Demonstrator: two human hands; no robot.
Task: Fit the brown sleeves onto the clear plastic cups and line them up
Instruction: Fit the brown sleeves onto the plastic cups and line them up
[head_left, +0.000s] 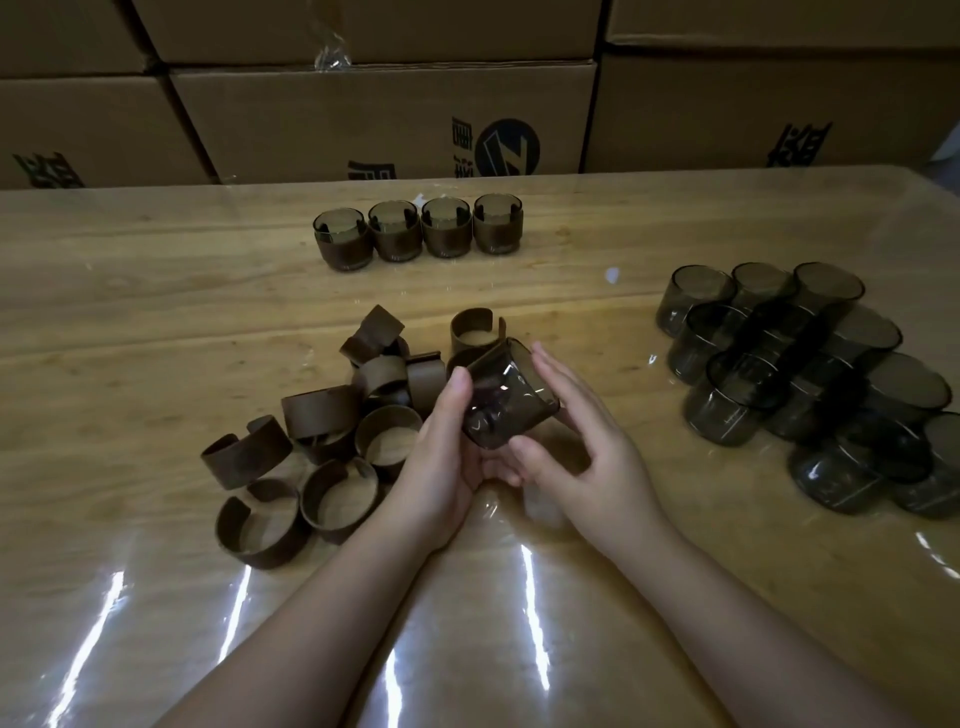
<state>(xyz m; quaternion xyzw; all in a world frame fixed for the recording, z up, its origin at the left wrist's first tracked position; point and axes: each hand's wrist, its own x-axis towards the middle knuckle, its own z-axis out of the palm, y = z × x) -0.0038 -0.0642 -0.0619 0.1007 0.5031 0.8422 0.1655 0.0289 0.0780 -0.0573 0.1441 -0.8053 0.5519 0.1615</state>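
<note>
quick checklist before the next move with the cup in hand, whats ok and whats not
1. Cup held securely: ok. The left hand grips the tinted clear plastic cup from the side and below, and the right hand steadies it with its fingers straight along the far side.
2. Brown sleeve on the held cup: cannot tell; the dark plastic and the hands hide it.
3. Spare sleeves within reach: ok. The pile of loose brown sleeves lies right beside the left hand.
4. Row to join: ok. The row of four sleeved cups stands upright, side by side.
5. Space at the row ends: ok. Bare wooden table shows on both ends.
6. Bare cups left: ok. The cluster of unsleeved cups waits at right.
</note>
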